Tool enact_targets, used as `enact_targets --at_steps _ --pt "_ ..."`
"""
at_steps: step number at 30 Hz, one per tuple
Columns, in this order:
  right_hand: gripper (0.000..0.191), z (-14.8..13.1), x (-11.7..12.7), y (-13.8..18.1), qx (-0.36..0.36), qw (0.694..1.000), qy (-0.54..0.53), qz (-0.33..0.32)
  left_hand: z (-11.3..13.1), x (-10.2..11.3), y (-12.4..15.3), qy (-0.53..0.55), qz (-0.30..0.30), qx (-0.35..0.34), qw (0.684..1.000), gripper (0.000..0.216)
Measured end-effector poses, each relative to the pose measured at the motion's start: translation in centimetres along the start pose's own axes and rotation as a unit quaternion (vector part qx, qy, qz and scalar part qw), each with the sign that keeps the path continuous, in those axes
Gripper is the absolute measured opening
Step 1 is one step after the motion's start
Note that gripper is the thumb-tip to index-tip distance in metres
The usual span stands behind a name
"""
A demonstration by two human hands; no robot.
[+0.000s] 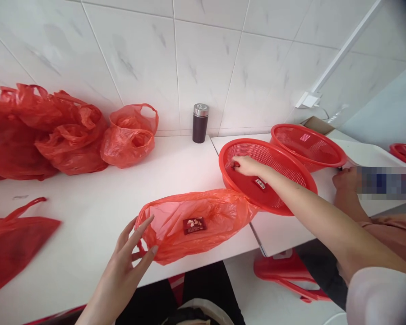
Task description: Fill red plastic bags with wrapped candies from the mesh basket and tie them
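Observation:
My left hand [126, 264] is low in the middle with its fingers spread, touching the mouth of a red plastic bag [219, 212] that lies open on the white table [98, 198]. A small dark red packet [194, 225] shows through the bag. My right hand [245, 166] reaches into a red mesh basket [277, 153] tilted against the bag, its fingers pinched on something small that I cannot make out. A small labelled packet [260, 183] lies in that basket.
A second red basket [307, 144] sits behind the first. Another person's hand [347, 178] rests on the table at right. Several red bags [64, 135] are piled at the back left, one [6, 243] lies front left. A dark flask [200, 123] stands by the tiled wall. Red stool [287, 273] below.

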State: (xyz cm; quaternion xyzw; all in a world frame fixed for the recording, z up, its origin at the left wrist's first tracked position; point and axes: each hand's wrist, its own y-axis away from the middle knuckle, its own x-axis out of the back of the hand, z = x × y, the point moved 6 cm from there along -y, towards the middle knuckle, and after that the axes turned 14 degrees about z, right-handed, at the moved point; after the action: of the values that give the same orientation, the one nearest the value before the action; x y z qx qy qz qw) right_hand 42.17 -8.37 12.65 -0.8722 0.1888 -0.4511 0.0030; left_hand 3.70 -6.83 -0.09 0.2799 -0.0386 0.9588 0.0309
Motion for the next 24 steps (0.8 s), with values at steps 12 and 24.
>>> enact_targets --at_steps 12,24 --pt "0.029 -6.1 -7.1 4.3 -0.046 0.890 -0.371 -0.261 -0.8 -1.1 -0.5 -0.011 -0.031 -0.013 0.999 0.061" --pt "0.032 -2.8 -15.2 6.7 0.188 0.975 0.006 -0.114 -0.2 -1.2 -0.5 -0.025 -0.026 -0.016 0.999 0.056"
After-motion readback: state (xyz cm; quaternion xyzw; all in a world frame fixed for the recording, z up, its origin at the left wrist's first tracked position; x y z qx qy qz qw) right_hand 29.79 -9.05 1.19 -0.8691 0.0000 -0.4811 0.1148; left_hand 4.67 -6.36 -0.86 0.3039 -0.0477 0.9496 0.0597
